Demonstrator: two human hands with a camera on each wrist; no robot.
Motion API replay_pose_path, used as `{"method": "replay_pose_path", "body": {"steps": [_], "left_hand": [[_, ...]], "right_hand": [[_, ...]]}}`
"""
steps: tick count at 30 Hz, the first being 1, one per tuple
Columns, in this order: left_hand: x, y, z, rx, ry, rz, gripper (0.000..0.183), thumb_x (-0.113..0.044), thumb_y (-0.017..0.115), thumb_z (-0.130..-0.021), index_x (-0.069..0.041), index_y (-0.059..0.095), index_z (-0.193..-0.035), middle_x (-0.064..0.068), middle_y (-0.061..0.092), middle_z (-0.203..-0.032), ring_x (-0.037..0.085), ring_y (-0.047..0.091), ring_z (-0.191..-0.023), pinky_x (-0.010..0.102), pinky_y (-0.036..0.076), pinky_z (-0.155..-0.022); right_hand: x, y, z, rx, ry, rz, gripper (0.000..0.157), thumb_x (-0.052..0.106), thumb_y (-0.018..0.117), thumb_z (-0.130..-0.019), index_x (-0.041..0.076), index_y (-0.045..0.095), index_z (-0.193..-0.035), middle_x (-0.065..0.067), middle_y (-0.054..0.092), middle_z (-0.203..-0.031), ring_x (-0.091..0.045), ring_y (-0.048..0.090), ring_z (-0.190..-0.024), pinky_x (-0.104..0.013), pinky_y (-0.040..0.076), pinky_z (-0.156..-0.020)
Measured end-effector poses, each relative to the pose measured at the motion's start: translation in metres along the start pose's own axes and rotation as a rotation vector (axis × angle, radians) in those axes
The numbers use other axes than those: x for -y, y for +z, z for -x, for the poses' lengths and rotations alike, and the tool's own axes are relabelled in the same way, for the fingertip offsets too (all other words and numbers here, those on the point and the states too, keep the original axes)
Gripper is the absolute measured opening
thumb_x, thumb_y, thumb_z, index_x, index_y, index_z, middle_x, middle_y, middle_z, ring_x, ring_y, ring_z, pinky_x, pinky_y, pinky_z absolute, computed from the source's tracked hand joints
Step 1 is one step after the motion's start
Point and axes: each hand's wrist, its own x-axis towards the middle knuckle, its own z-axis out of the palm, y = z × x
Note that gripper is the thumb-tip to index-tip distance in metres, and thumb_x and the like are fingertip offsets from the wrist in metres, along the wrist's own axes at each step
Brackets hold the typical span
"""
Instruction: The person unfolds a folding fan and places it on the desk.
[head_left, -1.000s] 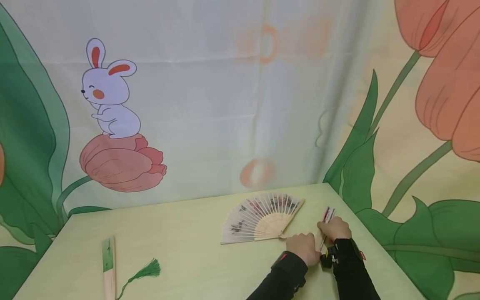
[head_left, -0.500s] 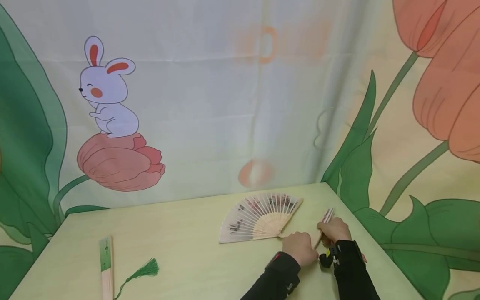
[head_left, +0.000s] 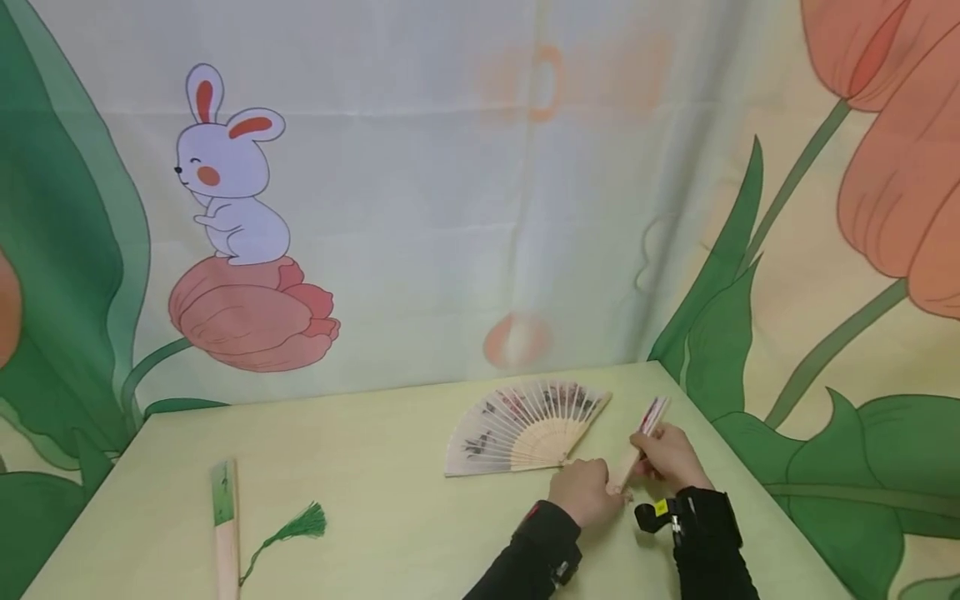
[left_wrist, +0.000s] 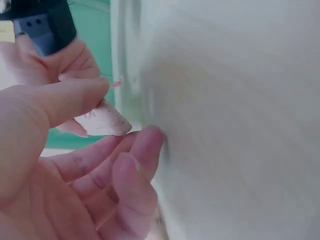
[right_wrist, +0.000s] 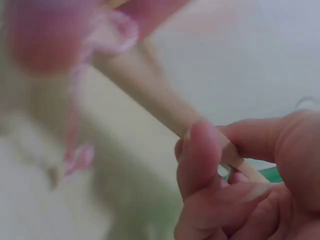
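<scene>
Both hands are on a folded fan (head_left: 652, 414) with pale wooden ribs and a printed upper end, at the right of the table in the head view. My right hand (head_left: 670, 454) pinches its middle between thumb and fingers. At the lower end, the left hand (head_left: 585, 492) holds the fan between thumb and fingers. The left wrist view shows that wooden end (left_wrist: 106, 122) under the left thumb. A thin pink cord (right_wrist: 75, 107) hangs from the left fingers in the right wrist view. Just left of the hands lies a spread fan (head_left: 528, 429) with dark and red flower prints.
A closed fan (head_left: 224, 521) with a green upper part lies at the table's left, its green tassel (head_left: 303, 522) beside it. The pale yellow table (head_left: 360, 467) ends at a curtain (head_left: 405, 208) printed with a rabbit and tulips.
My left hand has shifted a little left, and more of the folded fan shows between the two hands. The fan's upper end has risen slightly. The other fans stay put.
</scene>
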Motion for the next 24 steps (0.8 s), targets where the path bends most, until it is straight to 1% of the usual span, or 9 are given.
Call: {"method": "replay_pose_path", "body": {"steps": [3, 6, 9, 12, 15, 18, 22, 24], "left_hand": [[0.012, -0.008, 0.003, 0.007, -0.005, 0.050, 0.029, -0.037, 0.072, -0.085, -0.016, 0.057, -0.071, -0.007, 0.047, -0.060, 0.010, 0.042, -0.051, 0.027, 0.033, -0.047], [0.021, -0.018, 0.010, -0.012, -0.003, 0.120, 0.027, -0.037, 0.072, -0.084, -0.015, 0.060, -0.073, -0.009, 0.048, -0.060, 0.010, 0.043, -0.050, 0.026, 0.032, -0.046], [0.025, -0.036, 0.021, -0.038, 0.009, 0.213, 0.024, -0.035, 0.074, -0.082, -0.015, 0.063, -0.077, -0.010, 0.051, -0.060, 0.009, 0.045, -0.048, 0.025, 0.033, -0.044], [0.035, -0.053, 0.031, -0.052, 0.014, 0.314, 0.023, -0.034, 0.077, -0.081, -0.016, 0.062, -0.079, -0.011, 0.052, -0.058, 0.007, 0.044, -0.046, 0.024, 0.032, -0.043], [0.047, -0.071, 0.040, -0.042, 0.035, 0.391, 0.024, -0.033, 0.078, -0.081, -0.018, 0.061, -0.081, -0.011, 0.053, -0.059, 0.006, 0.045, -0.047, 0.023, 0.034, -0.044], [0.059, -0.090, 0.050, -0.027, 0.059, 0.438, 0.023, -0.032, 0.078, -0.082, -0.017, 0.062, -0.086, -0.011, 0.056, -0.064, 0.006, 0.048, -0.051, 0.023, 0.037, -0.046], [0.076, -0.117, 0.065, -0.016, 0.069, 0.520, 0.022, -0.033, 0.074, -0.087, -0.015, 0.065, -0.097, -0.009, 0.060, -0.072, 0.007, 0.054, -0.058, 0.024, 0.042, -0.051], [0.085, -0.130, 0.074, -0.034, 0.065, 0.574, 0.022, -0.032, 0.069, -0.091, -0.013, 0.066, -0.103, -0.009, 0.062, -0.076, 0.007, 0.056, -0.063, 0.024, 0.044, -0.054]], "right_hand": [[0.015, 0.005, 0.006, 0.018, -0.045, -0.051, 0.027, 0.018, 0.052, -0.100, -0.004, 0.044, -0.113, -0.008, 0.059, -0.076, -0.014, 0.056, -0.055, -0.028, 0.041, -0.051], [0.030, 0.010, 0.012, 0.027, -0.092, -0.072, 0.029, 0.019, 0.052, -0.101, -0.004, 0.044, -0.115, -0.009, 0.060, -0.078, -0.014, 0.057, -0.055, -0.027, 0.044, -0.051], [0.044, 0.016, 0.020, 0.037, -0.140, -0.083, 0.032, 0.021, 0.051, -0.101, -0.005, 0.046, -0.120, -0.010, 0.061, -0.078, -0.014, 0.058, -0.056, -0.026, 0.045, -0.051], [0.061, 0.025, 0.029, 0.056, -0.189, -0.091, 0.037, 0.023, 0.050, -0.103, -0.006, 0.047, -0.125, -0.011, 0.061, -0.079, -0.015, 0.057, -0.057, -0.025, 0.046, -0.052], [0.079, 0.036, 0.040, 0.079, -0.231, -0.117, 0.039, 0.027, 0.051, -0.103, -0.004, 0.048, -0.127, -0.012, 0.060, -0.082, -0.016, 0.056, -0.057, -0.025, 0.046, -0.053], [0.098, 0.050, 0.053, 0.107, -0.277, -0.157, 0.042, 0.028, 0.052, -0.103, -0.004, 0.048, -0.130, -0.013, 0.060, -0.084, -0.016, 0.054, -0.056, -0.024, 0.047, -0.054], [0.121, 0.072, 0.069, 0.148, -0.325, -0.219, 0.042, 0.027, 0.053, -0.102, -0.002, 0.048, -0.132, -0.015, 0.060, -0.087, -0.016, 0.053, -0.055, -0.022, 0.046, -0.053], [0.130, 0.085, 0.078, 0.180, -0.345, -0.244, 0.041, 0.027, 0.054, -0.102, -0.001, 0.048, -0.132, -0.015, 0.060, -0.088, -0.016, 0.053, -0.056, -0.022, 0.045, -0.052]]}}
